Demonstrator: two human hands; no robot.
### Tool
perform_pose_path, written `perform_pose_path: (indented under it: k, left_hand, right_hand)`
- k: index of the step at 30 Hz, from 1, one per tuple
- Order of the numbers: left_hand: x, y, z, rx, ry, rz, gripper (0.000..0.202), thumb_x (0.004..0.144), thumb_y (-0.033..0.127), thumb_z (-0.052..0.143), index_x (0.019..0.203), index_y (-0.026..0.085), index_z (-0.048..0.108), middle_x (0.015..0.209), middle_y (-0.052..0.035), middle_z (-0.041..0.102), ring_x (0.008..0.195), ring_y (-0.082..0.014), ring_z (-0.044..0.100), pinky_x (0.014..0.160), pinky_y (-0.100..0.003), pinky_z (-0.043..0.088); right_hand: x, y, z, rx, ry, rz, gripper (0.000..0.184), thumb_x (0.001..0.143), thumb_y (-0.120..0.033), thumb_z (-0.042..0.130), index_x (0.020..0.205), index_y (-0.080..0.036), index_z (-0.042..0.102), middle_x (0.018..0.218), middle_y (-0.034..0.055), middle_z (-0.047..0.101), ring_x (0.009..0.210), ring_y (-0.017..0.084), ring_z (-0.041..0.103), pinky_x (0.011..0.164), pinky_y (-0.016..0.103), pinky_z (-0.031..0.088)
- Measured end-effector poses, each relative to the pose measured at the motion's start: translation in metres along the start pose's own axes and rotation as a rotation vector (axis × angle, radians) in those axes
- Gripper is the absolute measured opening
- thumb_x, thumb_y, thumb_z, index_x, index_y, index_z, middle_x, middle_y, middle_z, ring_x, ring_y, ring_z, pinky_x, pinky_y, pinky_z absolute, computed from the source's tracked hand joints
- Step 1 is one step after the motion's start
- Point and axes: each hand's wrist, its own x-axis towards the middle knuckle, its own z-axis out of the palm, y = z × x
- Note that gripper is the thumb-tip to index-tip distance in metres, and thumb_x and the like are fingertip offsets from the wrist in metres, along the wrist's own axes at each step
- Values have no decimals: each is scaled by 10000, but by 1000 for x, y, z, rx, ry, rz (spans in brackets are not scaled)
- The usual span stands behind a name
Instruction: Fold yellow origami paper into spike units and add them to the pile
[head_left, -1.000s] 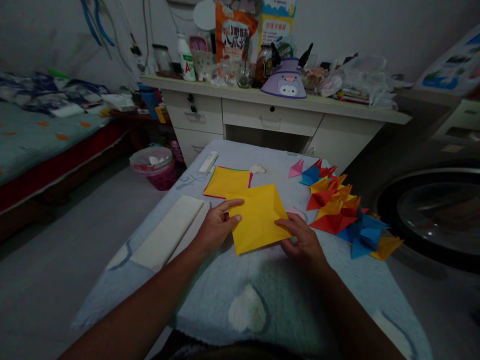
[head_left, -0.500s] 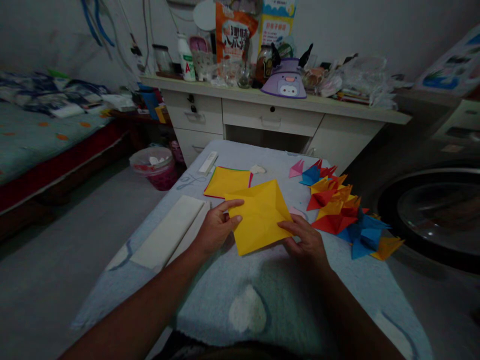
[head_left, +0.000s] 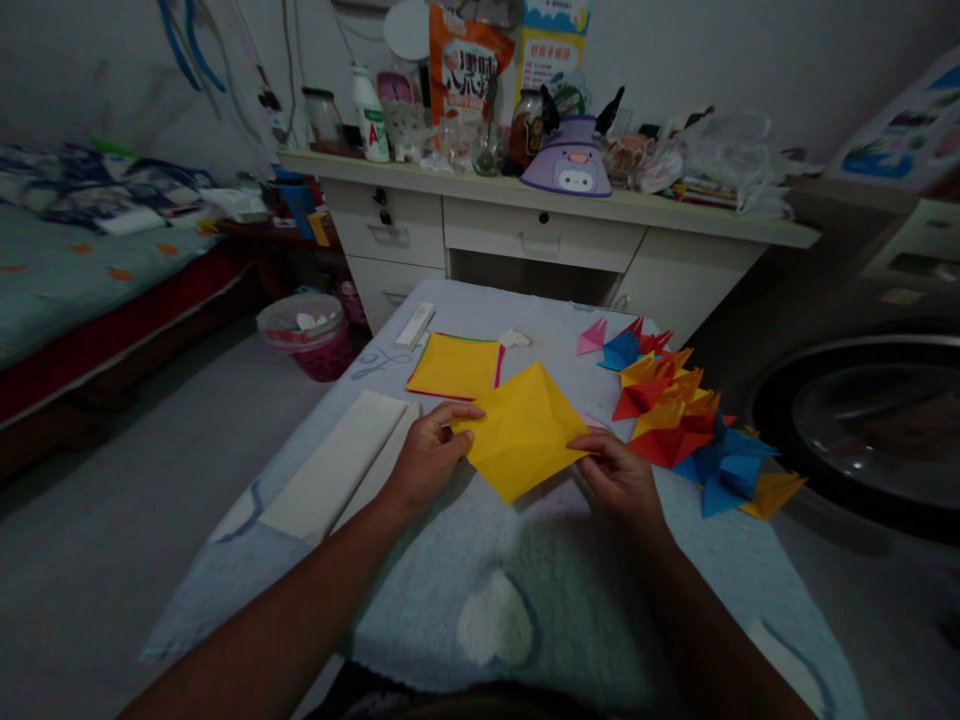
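Between my hands is a creased yellow sheet of origami paper (head_left: 529,430), held just above the table with one corner pointing toward me. My left hand (head_left: 431,450) pinches its left corner between thumb and fingers. At the right corner, my right hand (head_left: 613,468) grips it the same way. Behind the sheet lies a stack of square paper (head_left: 455,365), yellow on top with red and green edges showing. To the right sit several folded paper cranes (head_left: 671,410) in pink, blue, red, yellow and orange.
A cloth-covered table (head_left: 450,570) carries a folded white paper strip (head_left: 337,460), a small white box (head_left: 415,325) and a white scrap (head_left: 515,338). Beyond stands a cluttered white desk (head_left: 495,228). A pink bin (head_left: 315,335) is at left, a washing machine (head_left: 862,430) at right.
The yellow sheet has been turned between my hands, so a corner now points toward me. My right hand has shifted slightly right and up to the sheet's right corner.
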Motion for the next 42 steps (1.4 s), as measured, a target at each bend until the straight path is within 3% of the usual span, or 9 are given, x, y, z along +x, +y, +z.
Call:
perform_pose_path:
  k: [7,12,15,21,24,27,32,42]
  left_hand:
    - [1,0,-6,29,-153,125,397,626,94,523,944,201,736,1158,-60,582,1126,-231,540,975,-355,429]
    - [2,3,-14,-131,-378,120,522,559,59,567,1024,241,717,1310,-58,482,1283,-253,441,1056,-387,392]
    - [2,6,-19,-70,-461,161,552,614,56,570,1108,275,682,1296,-55,501,1267,-240,466,1071,-406,384]
    - [5,5,-25,358,-458,352,446,725,122,663,1136,296,687,1355,-71,455,1306,-259,422,1123,-442,323]
    - [5,0,-22,416,-456,409,372,755,153,666,1101,282,711,1371,-82,431,1299,-266,430,1101,-432,356]
    - [4,-4,-19,433,-427,422,296,766,162,665,1036,259,736,1292,-85,500,1221,-249,501,1056,-409,401]
    - [2,-1,-16,411,-395,392,203,770,184,676,950,242,749,1125,-72,597,1058,-213,589,944,-352,470]
    - [5,1,-12,193,-322,144,146,651,190,731,796,183,742,1092,-77,635,1008,-218,615,903,-342,481]
  right_hand:
    - [3,-7,-1,117,14,117,62,769,-240,647,818,-215,676,892,40,676,844,168,646,749,271,518]
    - [5,-5,-6,155,23,153,69,749,-237,656,810,-220,685,936,43,688,874,174,647,775,280,511]
    - [5,-1,-9,171,22,158,80,750,-235,655,820,-225,692,949,44,684,894,180,645,792,287,507]
    - [5,-1,-11,149,-13,146,80,753,-230,644,817,-222,691,914,39,687,841,170,647,757,281,512]
    - [6,-3,-11,121,-40,121,83,755,-222,639,820,-220,690,910,38,690,837,164,648,762,276,511]
    - [6,-5,-11,119,-63,112,78,752,-227,641,815,-216,686,903,40,696,819,164,651,747,272,516]
    - [7,-7,-11,127,-61,129,55,758,-255,655,786,-215,680,891,42,698,813,169,653,735,277,521]
    - [7,-4,-13,111,-93,126,71,743,-252,666,797,-217,696,850,40,692,804,173,648,738,279,514]
